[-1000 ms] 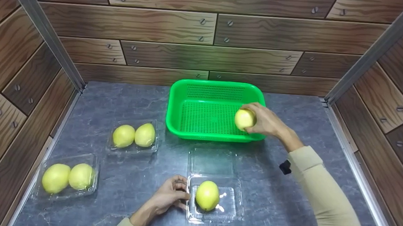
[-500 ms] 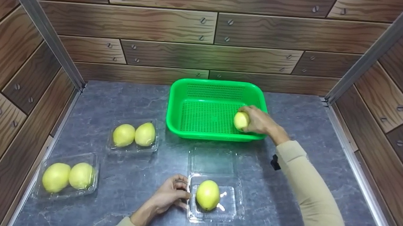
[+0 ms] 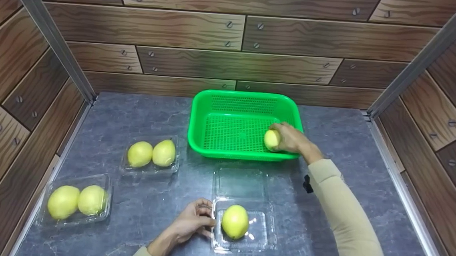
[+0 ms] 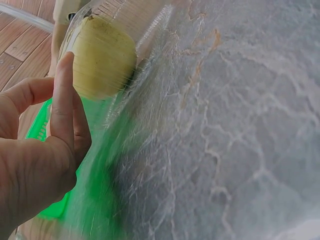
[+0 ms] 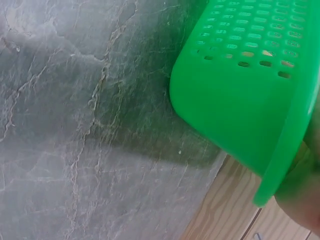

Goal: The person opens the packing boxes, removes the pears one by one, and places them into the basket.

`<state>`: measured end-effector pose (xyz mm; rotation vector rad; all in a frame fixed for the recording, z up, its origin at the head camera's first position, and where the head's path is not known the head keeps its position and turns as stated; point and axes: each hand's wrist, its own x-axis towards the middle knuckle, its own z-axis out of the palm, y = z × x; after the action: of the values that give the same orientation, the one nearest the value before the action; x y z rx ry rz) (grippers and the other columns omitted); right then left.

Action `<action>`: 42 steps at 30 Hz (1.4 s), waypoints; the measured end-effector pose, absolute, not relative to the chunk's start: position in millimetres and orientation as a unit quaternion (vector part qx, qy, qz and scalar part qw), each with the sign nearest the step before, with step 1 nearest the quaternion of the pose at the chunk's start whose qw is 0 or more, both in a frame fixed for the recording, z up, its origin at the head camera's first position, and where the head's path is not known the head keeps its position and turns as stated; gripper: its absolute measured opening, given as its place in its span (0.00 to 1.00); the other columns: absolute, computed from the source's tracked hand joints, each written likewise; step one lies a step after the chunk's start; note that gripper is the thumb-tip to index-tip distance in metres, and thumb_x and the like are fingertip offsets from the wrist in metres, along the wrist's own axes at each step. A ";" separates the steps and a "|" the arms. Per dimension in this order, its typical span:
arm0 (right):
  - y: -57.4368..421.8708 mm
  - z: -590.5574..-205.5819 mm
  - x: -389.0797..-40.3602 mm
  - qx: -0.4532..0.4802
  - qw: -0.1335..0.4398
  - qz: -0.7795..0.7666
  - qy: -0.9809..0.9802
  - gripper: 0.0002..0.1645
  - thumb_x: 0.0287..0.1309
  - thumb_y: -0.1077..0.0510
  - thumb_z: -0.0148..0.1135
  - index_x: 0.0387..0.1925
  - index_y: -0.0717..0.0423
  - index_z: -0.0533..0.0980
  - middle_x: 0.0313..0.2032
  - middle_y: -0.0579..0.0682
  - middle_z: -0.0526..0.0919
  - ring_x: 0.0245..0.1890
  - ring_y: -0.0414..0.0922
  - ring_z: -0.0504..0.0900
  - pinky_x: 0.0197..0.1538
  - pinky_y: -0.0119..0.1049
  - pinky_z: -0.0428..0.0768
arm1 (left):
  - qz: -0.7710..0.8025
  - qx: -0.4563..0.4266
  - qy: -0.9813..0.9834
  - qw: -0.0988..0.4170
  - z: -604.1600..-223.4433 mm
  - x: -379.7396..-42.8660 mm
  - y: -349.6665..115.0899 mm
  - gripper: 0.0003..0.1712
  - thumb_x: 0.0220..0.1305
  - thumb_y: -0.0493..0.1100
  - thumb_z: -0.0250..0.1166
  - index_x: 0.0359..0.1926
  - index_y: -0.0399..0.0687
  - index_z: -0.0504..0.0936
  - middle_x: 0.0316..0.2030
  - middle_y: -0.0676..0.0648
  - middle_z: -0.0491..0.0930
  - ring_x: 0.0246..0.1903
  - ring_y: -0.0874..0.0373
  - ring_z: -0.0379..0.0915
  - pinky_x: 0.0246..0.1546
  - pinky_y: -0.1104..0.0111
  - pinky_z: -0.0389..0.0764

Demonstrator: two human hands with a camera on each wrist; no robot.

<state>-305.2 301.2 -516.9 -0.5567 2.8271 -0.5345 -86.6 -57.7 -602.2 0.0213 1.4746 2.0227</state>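
Note:
In the head view my right hand point(image 3: 290, 138) grips a yellow pear point(image 3: 272, 140) inside the right end of the green basket point(image 3: 198, 120). The right wrist view shows the basket's outer wall point(image 5: 225, 105), with part of the hand behind the rim and the pear hidden. My left hand point(image 3: 189, 223) touches the left side of an opened clear plastic clamshell box point(image 3: 257, 248), its lid point(image 3: 240, 183) folded back toward the basket. One pear point(image 3: 235, 221) sits in the left half of that box. In the left wrist view, fingers point(image 4: 62, 100) stand right at the box's rim, beside the pear point(image 4: 102, 60).
To the left, two clear boxes, one farther back point(image 3: 148, 170) and one nearer point(image 3: 108, 176), hold two pears each. The grey marbled table point(image 3: 146, 210) is bounded by wood-patterned walls point(image 3: 159, 26) and metal corner posts point(image 3: 50, 31).
My right hand has moved slightly left and lower into the basket with the pear in its grip. The left hand and the boxes have stayed in place.

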 end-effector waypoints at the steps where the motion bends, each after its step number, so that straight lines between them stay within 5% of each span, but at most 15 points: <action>1: 301.3 -517.5 -304.7 -0.188 0.108 -0.183 0.959 0.44 0.55 0.57 0.79 0.71 0.60 0.72 0.65 0.67 0.77 0.64 0.65 0.77 0.65 0.66 0.79 | 0.767 0.009 0.559 0.313 -602.4 -86.3 -57.3 0.25 0.56 0.21 0.65 0.53 0.33 0.68 0.35 0.47 0.78 0.28 0.59 0.78 0.25 0.68 0.90; 24: 300.7 -491.5 -296.5 -0.187 0.116 -0.173 0.960 0.50 0.56 0.49 0.79 0.76 0.55 0.67 0.74 0.66 0.67 0.73 0.66 0.70 0.70 0.70 0.74 | 0.769 0.008 0.559 0.311 -602.8 -87.1 -58.5 0.26 0.56 0.22 0.66 0.54 0.32 0.67 0.37 0.44 0.79 0.29 0.57 0.79 0.26 0.66 0.91; 42: 297.7 -457.1 -250.7 -0.260 0.033 -0.180 0.948 0.50 0.52 0.45 0.82 0.74 0.51 0.70 0.73 0.64 0.71 0.71 0.66 0.73 0.65 0.71 0.79 | 0.768 0.007 0.559 0.312 -602.1 -86.4 -58.8 0.25 0.56 0.21 0.65 0.52 0.34 0.67 0.36 0.46 0.77 0.29 0.58 0.78 0.26 0.67 0.91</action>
<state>-250.7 297.7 -457.1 -0.8010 2.9166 -0.5525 -86.4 -58.8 -602.1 0.0191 1.4746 2.0276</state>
